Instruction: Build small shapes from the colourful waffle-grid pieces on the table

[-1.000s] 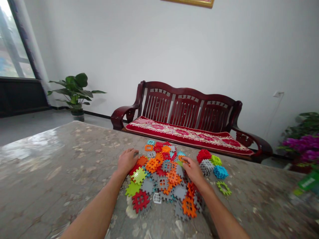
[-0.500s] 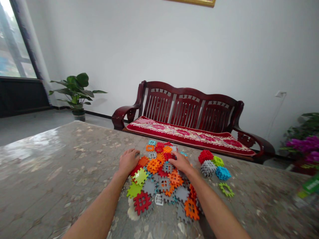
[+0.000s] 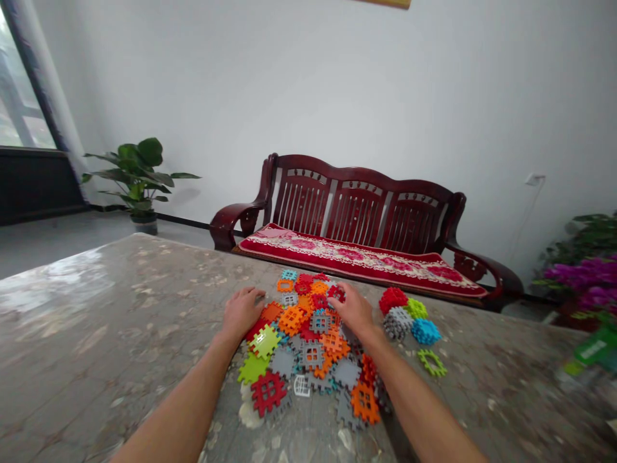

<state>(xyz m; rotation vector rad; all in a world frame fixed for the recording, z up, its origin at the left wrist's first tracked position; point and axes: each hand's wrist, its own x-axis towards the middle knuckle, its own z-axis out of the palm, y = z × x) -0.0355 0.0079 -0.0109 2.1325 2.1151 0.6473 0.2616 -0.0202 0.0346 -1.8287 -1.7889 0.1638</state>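
A pale wall (image 3: 385, 96) rises behind a dark red wooden bench (image 3: 359, 202) spread with a patterned red runner (image 3: 347, 255); in front stands a wide table under a mottled grey-brown cover (image 3: 144, 321). A potted plant (image 3: 139, 173) stands on the floor to the left, and purple flowers (image 3: 583, 280) show at the far right, near a blurred green object (image 3: 595, 347).

On the table, between the two forearms, lies a loose heap of notched plastic tiles (image 3: 312, 355). The right hand (image 3: 354, 312) is at the heap's far right side, thumb and forefinger closed about a red windowed tile (image 3: 336, 294), which looks pinched. The left hand (image 3: 242, 310) rests at the left edge, fingers loosely bent, gripping nothing that shows; its underside is hidden.

To the right sit a red stack (image 3: 393, 299), a lime stack (image 3: 416, 308), a grey stack (image 3: 398, 323) and a blue stack (image 3: 426, 331), with a lime frame (image 3: 432, 363) lying nearby, apart from them.

The tiles overlap, so a toothed edge could snag and drag neighbours along if one were pulled sideways. The right forearm could shove the orange tile (image 3: 365, 403) beside it, and a wide swing rightward might topple the grey stack, the nearest one
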